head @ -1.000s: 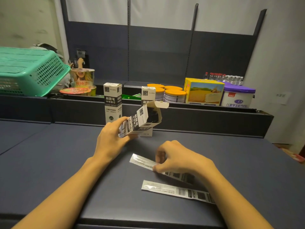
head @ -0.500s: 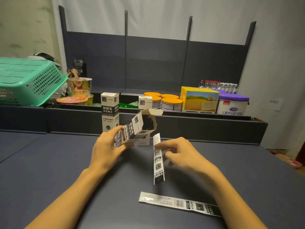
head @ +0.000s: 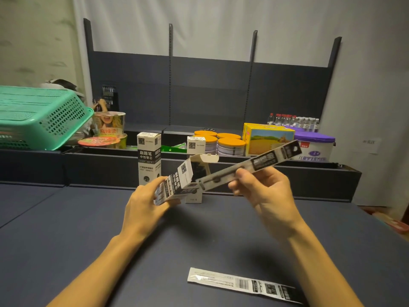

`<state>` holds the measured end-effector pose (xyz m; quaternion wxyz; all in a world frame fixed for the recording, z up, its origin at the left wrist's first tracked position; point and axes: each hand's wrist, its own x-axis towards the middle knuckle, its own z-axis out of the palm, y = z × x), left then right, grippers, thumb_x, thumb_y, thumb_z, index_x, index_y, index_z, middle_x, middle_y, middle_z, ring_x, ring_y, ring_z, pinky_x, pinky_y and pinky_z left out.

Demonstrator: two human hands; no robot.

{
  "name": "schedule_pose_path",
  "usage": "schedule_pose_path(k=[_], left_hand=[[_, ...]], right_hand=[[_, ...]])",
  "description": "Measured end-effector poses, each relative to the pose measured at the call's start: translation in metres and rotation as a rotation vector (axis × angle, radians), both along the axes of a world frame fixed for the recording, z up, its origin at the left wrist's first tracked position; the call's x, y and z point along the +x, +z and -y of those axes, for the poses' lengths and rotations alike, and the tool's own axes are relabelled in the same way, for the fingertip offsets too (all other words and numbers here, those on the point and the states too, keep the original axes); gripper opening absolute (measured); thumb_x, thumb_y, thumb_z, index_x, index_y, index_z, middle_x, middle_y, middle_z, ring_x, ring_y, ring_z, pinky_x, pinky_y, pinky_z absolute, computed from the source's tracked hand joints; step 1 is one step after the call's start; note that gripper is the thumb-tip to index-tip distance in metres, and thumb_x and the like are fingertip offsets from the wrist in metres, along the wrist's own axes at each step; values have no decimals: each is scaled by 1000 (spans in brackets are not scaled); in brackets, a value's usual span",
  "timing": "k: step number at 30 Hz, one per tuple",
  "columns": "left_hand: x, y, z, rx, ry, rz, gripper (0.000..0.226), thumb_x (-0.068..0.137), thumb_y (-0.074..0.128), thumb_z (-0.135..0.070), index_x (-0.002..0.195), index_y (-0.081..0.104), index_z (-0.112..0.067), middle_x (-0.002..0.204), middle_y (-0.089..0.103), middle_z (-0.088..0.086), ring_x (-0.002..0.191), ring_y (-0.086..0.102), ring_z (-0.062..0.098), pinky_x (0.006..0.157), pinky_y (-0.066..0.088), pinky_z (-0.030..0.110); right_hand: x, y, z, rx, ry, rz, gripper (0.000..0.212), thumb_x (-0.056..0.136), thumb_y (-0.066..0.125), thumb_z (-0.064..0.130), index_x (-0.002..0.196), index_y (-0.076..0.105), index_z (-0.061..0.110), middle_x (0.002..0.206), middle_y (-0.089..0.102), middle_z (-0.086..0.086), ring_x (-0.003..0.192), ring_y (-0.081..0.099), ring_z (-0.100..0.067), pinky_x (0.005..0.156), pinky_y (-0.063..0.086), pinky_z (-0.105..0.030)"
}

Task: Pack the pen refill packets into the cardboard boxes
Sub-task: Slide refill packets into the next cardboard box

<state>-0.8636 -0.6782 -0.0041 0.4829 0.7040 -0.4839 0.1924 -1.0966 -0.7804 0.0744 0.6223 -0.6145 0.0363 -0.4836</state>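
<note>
Baskets first: a green basket point(head: 42, 117) sits at the bench's far left edge. Next, 1 closed box point(head: 148, 158) stands upright near the back edge. The left hand point(head: 147, 203) grips an open cardboard box point(head: 177, 181), tilted, flap up. The right hand point(head: 263, 191) pinches a refill packet point(head: 247, 167), its lower end at the box mouth. Another packet point(head: 243, 284) lies flat near the front edge.
</note>
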Motion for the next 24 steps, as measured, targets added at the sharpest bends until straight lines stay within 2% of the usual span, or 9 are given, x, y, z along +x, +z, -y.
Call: schedule_pose_path(k=[3, 7, 15, 18, 22, 24], left_hand=[[1, -1, 0, 10, -13, 1, 61, 72, 78, -38, 128, 56, -25, 97, 57, -5, 87, 52, 16, 72, 47, 33], [0, -1, 1, 15, -42, 13, 61, 72, 78, -33, 128, 57, -24, 90, 51, -7, 82, 52, 17, 72, 47, 33], [2, -2, 2, 39, -70, 12, 63, 72, 76, -37, 130, 54, -27, 94, 51, -7, 85, 53, 16, 75, 45, 30], [1, -2, 1, 33, -71, 5, 63, 71, 72, -42, 130, 55, -27, 93, 51, -6, 83, 51, 16, 72, 43, 29], [1, -2, 2, 24, -65, 17, 61, 72, 78, -35, 128, 56, -27, 91, 51, -8, 82, 51, 15, 72, 40, 27], [0, -2, 2, 20, -73, 17, 62, 70, 75, -39, 128, 57, -26, 92, 51, -9, 83, 53, 15, 73, 41, 27]], right_hand=[[-2, 5, 1, 35, -32, 55, 13, 78, 65, 13, 89, 70, 6, 80, 72, -11, 75, 72, -24, 63, 57, -26], [1, 3, 0, -52, -118, 69, 13, 79, 66, 11, 90, 73, 11, 84, 75, -9, 84, 73, -29, 68, 57, -30], [5, -3, 0, -276, -288, 30, 11, 80, 68, 13, 90, 73, 14, 83, 76, -5, 78, 74, -23, 69, 59, -32], [8, -6, 1, -340, -306, 40, 13, 78, 70, 16, 89, 73, 22, 83, 76, 1, 77, 73, -20, 70, 60, -31], [9, -9, 5, -509, -368, 17, 20, 82, 72, 9, 94, 71, 24, 90, 72, 14, 80, 72, -15, 72, 60, -31], [12, -11, 8, -599, -426, 6, 21, 82, 73, 9, 96, 71, 24, 90, 71, 20, 79, 71, -10, 71, 60, -29]])
